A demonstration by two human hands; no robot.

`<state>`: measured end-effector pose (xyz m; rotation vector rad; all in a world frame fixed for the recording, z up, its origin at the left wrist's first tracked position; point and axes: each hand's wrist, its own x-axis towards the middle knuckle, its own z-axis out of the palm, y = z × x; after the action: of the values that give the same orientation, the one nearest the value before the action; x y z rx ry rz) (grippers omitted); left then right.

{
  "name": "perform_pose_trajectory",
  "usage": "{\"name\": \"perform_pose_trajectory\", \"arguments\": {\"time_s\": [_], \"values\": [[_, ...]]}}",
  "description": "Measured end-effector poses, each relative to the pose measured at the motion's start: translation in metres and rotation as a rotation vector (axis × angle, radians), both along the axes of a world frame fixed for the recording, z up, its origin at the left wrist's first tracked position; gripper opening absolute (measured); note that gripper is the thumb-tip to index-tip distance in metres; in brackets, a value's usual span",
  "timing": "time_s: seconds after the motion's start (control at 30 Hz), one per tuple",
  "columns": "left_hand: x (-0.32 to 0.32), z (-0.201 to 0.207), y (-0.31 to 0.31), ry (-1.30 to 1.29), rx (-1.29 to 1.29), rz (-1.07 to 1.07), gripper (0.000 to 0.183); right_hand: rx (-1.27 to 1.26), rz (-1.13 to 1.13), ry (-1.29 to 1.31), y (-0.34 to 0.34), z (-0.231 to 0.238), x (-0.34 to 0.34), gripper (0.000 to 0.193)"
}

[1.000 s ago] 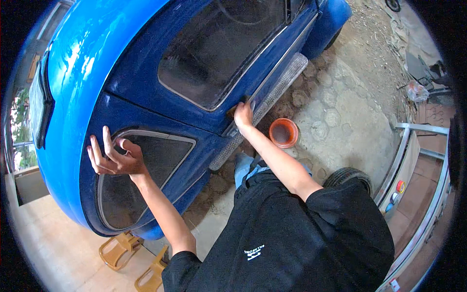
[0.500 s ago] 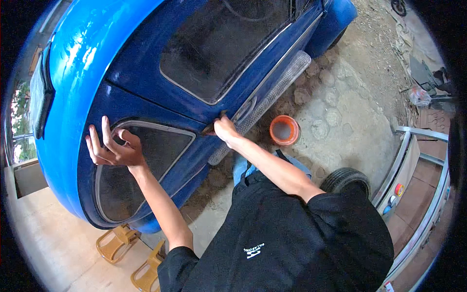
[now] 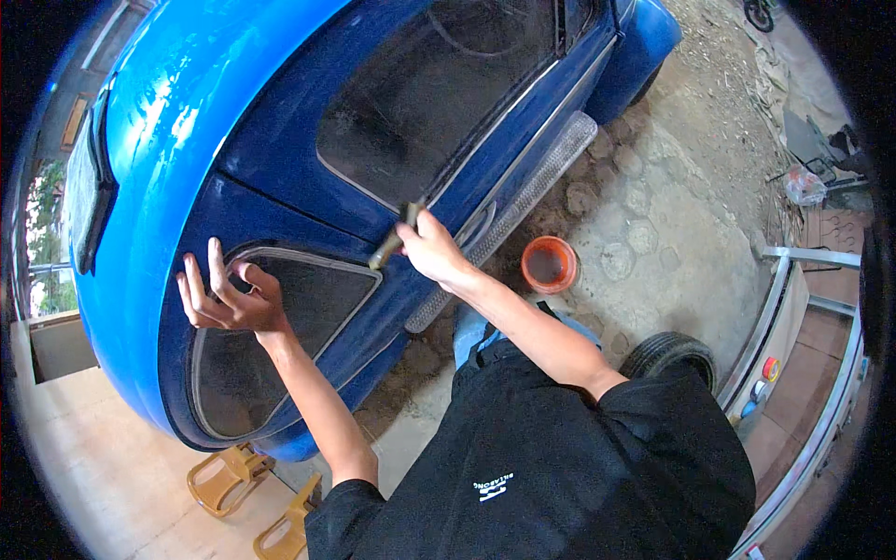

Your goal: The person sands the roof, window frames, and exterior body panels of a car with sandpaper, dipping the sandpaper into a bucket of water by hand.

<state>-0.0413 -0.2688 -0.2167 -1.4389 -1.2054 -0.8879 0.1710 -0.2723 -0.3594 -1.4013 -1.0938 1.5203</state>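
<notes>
In front of me is the side of a dark and bright blue car [image 3: 271, 201] with rounded bodywork. My right hand [image 3: 434, 250] is closed round a narrow olive-brown item with a dark upper end [image 3: 385, 252]; its exact kind does not show. It lies against or just off the body between the door window [image 3: 411, 103] and the rear side window [image 3: 299, 299]; contact is hard to judge. My left hand [image 3: 231, 294] is raised over the rear side window, fingers spread and bent, holding nothing. Whether its fingertips touch the car is unclear.
An orange-red bucket [image 3: 549, 265] stands on the ground right of the car, close to the running board [image 3: 537, 191]. A tire [image 3: 668, 359] lies near my right side. Tan plastic chairs [image 3: 227, 478] are at the lower left, and a metal frame [image 3: 779, 322] is at the right.
My right hand has shifted a little, and more of the olive-brown item now shows, slanting down to the left. My left hand keeps its raised pose. The whole view has moved slightly.
</notes>
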Motion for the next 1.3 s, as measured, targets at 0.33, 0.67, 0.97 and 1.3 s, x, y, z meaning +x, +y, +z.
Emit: {"name": "perform_pose_trajectory", "arguments": {"time_s": [0.33, 0.67, 0.97, 1.3], "values": [[0.001, 0.003, 0.006, 0.036, 0.048, -0.006, 0.031, -0.229, -0.091, -0.406, 0.019, -0.095, 0.025, 0.049], [0.003, 0.004, 0.005, 0.021, 0.031, -0.038, 0.031, 0.018, -0.491, -0.541, 0.032, -0.105, 0.067, 0.041], [-0.004, -0.004, -0.002, 0.018, -0.024, -0.02, 0.03, 0.382, -0.845, -0.813, 0.057, -0.125, 0.076, 0.021], [-0.006, -0.008, -0.007, 0.003, -0.078, -0.033, 0.028, 0.293, -0.532, -0.51, -0.002, -0.085, 0.024, 0.077]]}}
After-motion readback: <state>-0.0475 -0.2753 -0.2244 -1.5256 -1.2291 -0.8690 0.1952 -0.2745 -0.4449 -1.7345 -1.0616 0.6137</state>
